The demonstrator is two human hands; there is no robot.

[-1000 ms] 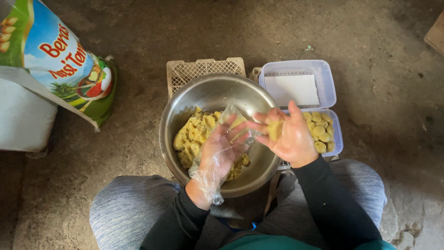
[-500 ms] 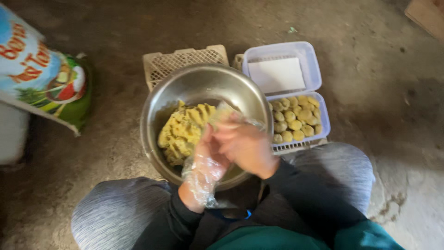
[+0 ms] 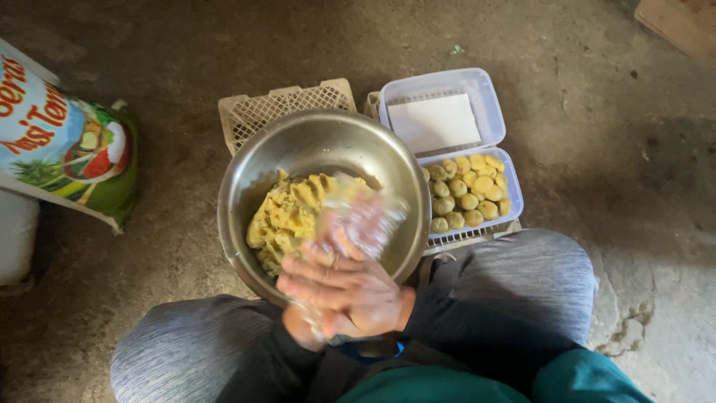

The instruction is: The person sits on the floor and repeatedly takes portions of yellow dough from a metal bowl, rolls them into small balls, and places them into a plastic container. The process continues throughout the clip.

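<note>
Two hands, spread apart over the bowl a second ago, now pressed together at its near rim: right hand (image 3: pixel 350 287) laid bare across the left hand (image 3: pixel 354 224), gloved in thin clear plastic, fingers closed over each other, probably rolling a pinch of dough, though none showing between the palms. Dough (image 3: pixel 287 213) heaped yellow and lumpy in the far-left of the steel bowl (image 3: pixel 261 168), untouched at this instant. Bowl propped on a pale slatted crate (image 3: pixel 287 104), between grey-clad knees. Just right of it, clear hinged box (image 3: pixel 447 82), lower half packed with small yellow balls (image 3: pixel 470 194), lid holding a white sheet. Printed sack (image 3: pixel 67 142) well off to the left on the bare floor.
</note>
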